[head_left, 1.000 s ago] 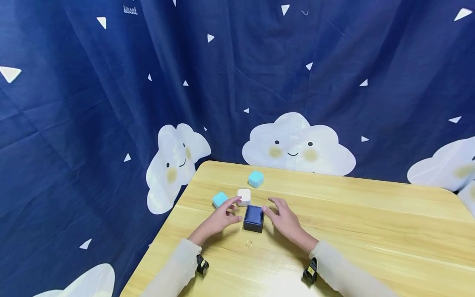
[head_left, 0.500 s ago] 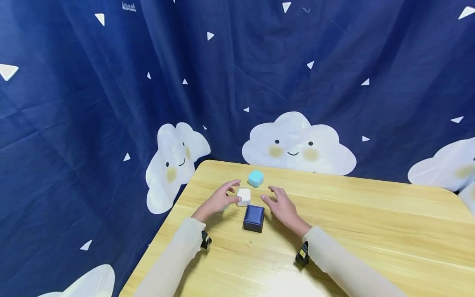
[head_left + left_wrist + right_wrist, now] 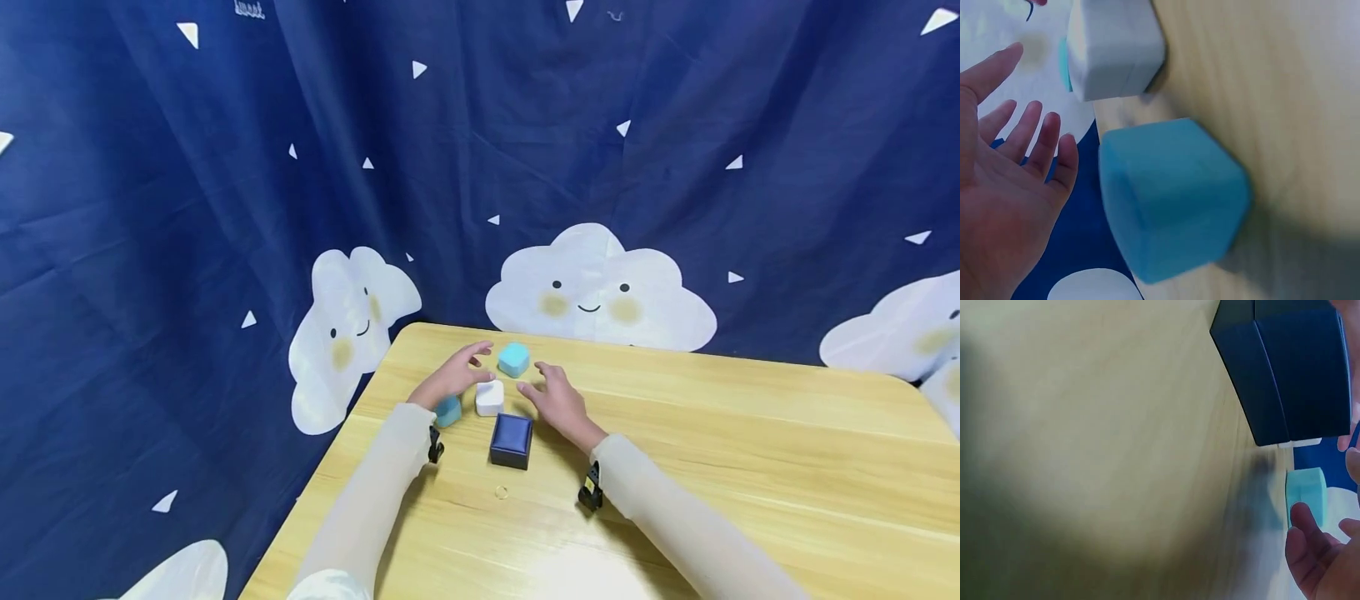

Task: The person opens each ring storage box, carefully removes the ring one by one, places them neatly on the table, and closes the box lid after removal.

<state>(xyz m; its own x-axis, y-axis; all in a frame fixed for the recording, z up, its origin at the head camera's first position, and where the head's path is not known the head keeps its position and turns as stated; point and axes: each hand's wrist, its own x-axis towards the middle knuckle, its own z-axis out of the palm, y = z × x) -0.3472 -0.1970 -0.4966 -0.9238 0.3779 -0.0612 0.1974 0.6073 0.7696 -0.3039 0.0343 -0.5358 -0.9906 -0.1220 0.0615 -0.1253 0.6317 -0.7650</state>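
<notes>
My left hand [image 3: 453, 372] hovers over the far left of the table, fingers loosely spread, holding nothing. Its thumb tip comes right at the top of a small white box [image 3: 490, 400]. Under the left wrist sits a light blue box [image 3: 448, 412], large in the left wrist view [image 3: 1172, 194]. Another light blue box [image 3: 513, 360] stands farther back, between the fingertips of both hands. My right hand [image 3: 560, 407] is to the right of it, fingers relaxed and holding nothing. Nearer me stands a closed dark blue ring box [image 3: 512, 442], also seen as a dark box [image 3: 1291, 369] in the right wrist view.
A thin gold ring [image 3: 501, 492] lies on the wooden table [image 3: 712, 467] in front of the dark blue box. Behind the table hangs a navy curtain [image 3: 450, 150] with white clouds and triangles. The table's left edge runs close to the left forearm.
Both hands have moved forward, away from beside the dark blue box and past the white box, to either side of the far light blue box. The boxes and the ring have stayed in place.
</notes>
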